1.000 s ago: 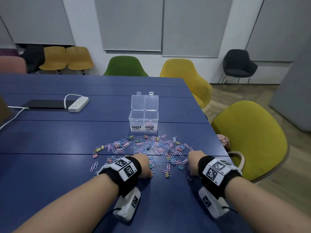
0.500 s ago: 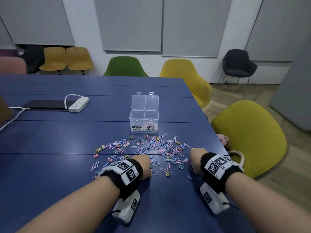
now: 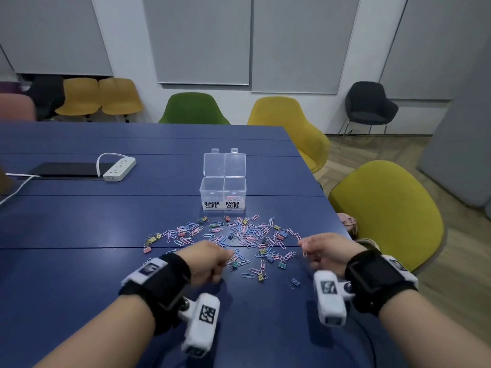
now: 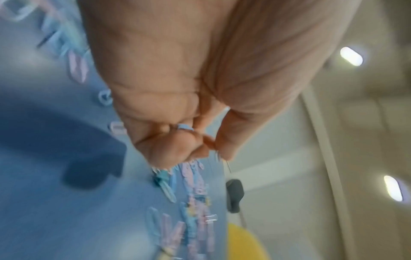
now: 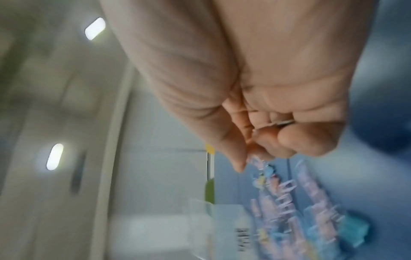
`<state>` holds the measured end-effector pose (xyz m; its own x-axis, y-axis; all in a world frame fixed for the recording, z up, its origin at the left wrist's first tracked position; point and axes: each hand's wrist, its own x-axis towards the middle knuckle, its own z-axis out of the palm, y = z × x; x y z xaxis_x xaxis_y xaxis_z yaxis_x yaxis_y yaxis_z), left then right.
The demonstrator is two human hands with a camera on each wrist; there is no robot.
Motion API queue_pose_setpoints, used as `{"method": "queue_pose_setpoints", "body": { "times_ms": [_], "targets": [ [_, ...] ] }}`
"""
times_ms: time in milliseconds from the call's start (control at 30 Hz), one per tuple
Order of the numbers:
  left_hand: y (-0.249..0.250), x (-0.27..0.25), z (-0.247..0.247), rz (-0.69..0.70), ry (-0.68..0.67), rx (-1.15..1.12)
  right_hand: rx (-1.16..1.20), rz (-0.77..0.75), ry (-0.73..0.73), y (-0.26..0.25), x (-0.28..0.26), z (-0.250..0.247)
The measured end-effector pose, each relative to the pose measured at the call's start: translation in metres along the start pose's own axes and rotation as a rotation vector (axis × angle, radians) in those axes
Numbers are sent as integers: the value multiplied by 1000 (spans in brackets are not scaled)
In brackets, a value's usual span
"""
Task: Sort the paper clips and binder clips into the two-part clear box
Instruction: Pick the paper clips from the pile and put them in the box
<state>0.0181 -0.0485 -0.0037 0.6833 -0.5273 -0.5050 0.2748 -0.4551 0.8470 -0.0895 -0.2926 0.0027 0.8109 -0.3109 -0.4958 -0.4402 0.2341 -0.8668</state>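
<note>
A clear two-part box (image 3: 222, 192) stands with both lids up, labelled BINDER CLIPS on the left and PAPER CLIPS on the right. The right part holds a few pink paper clips; the left looks bare. Pastel paper clips and small binder clips (image 3: 247, 235) lie scattered on the blue table (image 3: 79, 261) in front of the box. My left hand (image 3: 212, 261) hovers over the near edge of the scatter with fingers curled round a blue clip (image 4: 185, 127). My right hand (image 3: 309, 248) is raised at the right edge, pinching a pink paper clip (image 3: 305, 253) that also shows in the right wrist view (image 5: 255, 160).
A white power strip (image 3: 119, 170) with its cable lies by a black pad (image 3: 63, 170) at the back left. Yellow chairs (image 3: 385, 208) stand close along the table's right edge, and a green chair (image 3: 194, 107) stands behind the far edge. A lone blue binder clip (image 3: 295, 282) lies near my right wrist.
Both hands have lifted off the table and rolled thumbs up. The right hand has come up from the scatter's edge with a pink paper clip pinched in it.
</note>
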Motion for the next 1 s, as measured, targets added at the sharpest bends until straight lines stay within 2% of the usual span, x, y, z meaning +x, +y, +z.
{"method": "queue_pose_setpoints", "body": {
  "times_ms": [33,67,133,200,333,400,433,500,567,633,700,767,1000],
  "targets": [
    [1,-1,-4,-37,-27,-321,304,35,-23,0,-1,-4],
    [3,-2,-8,-65,-49,-551,498,59,-31,0,-2,-6],
    [5,-3,-11,-59,-70,-749,657,71,-36,-2,2,-6],
    [6,-2,-9,-9,-72,-786,619,53,-40,-4,6,-3],
    [7,5,2,36,-113,-724,396,52,-44,-12,14,3],
    [11,10,4,17,-141,-697,191,11,2,-19,20,5],
    [15,12,6,-5,-156,-676,-21,-45,52,-22,24,5],
    [21,16,13,-53,-159,-572,-647,-179,117,-25,29,7],
    [23,23,20,-59,-114,-363,-1230,-246,71,-27,31,13],
    [24,29,26,21,-50,61,-1511,-222,15,-26,32,20],
    [24,33,30,154,3,638,-1598,-227,-8,-23,32,25],
    [26,31,35,222,15,963,-1608,-254,-24,-23,31,28],
    [22,31,44,196,-11,1221,-1479,-352,-65,-13,32,18]
  ]
}}
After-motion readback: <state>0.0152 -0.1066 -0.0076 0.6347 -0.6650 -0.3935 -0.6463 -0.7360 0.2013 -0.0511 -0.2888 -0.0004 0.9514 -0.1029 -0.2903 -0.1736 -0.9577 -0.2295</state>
